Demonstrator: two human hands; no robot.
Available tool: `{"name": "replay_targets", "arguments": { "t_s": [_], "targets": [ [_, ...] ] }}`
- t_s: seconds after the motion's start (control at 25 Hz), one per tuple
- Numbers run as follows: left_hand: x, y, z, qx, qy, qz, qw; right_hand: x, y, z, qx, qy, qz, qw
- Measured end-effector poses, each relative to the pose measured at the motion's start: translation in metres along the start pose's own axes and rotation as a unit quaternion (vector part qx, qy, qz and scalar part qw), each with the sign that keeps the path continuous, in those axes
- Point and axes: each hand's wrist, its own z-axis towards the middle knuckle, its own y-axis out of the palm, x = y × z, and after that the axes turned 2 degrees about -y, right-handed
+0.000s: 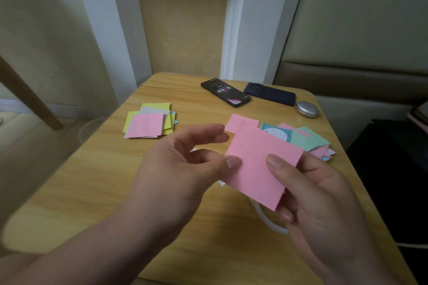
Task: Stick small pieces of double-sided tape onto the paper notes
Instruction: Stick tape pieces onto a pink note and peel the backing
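I hold a pink paper note [259,164] above the wooden table [92,187], tilted, with both hands. My right hand [324,203] pinches its right edge, thumb on top. My left hand [183,169] touches its left edge with the thumb tip, the other fingers curled above. A white tape roll [271,222] lies on the table under the note, mostly hidden by my right hand. One pile of notes [148,122], pink on top of yellow ones, lies at the left. Another pile [303,139] of pink, green and blue notes lies at the right behind the held note.
Two dark phones [225,92] [269,93] lie side by side at the table's far edge. A grey oval case [307,109] sits near the far right corner. A wall stands behind the table; a padded headboard is at the right.
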Motion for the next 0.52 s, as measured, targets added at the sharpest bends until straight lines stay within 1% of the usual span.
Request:
{"name": "replay_targets", "arguments": {
  "t_s": [0.08,0.2,0.32,0.4,0.48,0.52],
  "targets": [
    [-0.004,0.005,-0.003,-0.001,-0.010,-0.010,1.000,0.003,-0.004,0.000,-0.023,0.030,-0.032,0.999],
    [-0.013,0.009,-0.004,-0.029,-0.020,-0.015,0.999,0.006,-0.017,0.008,-0.050,0.045,-0.062,0.996],
    [-0.018,0.006,0.000,-0.059,-0.008,-0.026,0.998,0.000,-0.031,0.015,-0.136,0.108,-0.130,0.976],
    [-0.020,0.005,0.002,-0.064,-0.013,-0.017,0.998,-0.003,-0.037,0.018,-0.188,0.138,-0.151,0.961],
    [-0.020,0.005,0.002,-0.056,-0.025,-0.001,0.998,-0.004,-0.039,0.023,-0.192,0.126,-0.170,0.958],
    [-0.020,0.005,0.002,-0.051,-0.030,0.005,0.998,-0.002,-0.039,0.026,-0.169,0.110,-0.168,0.965]
  ]
}}
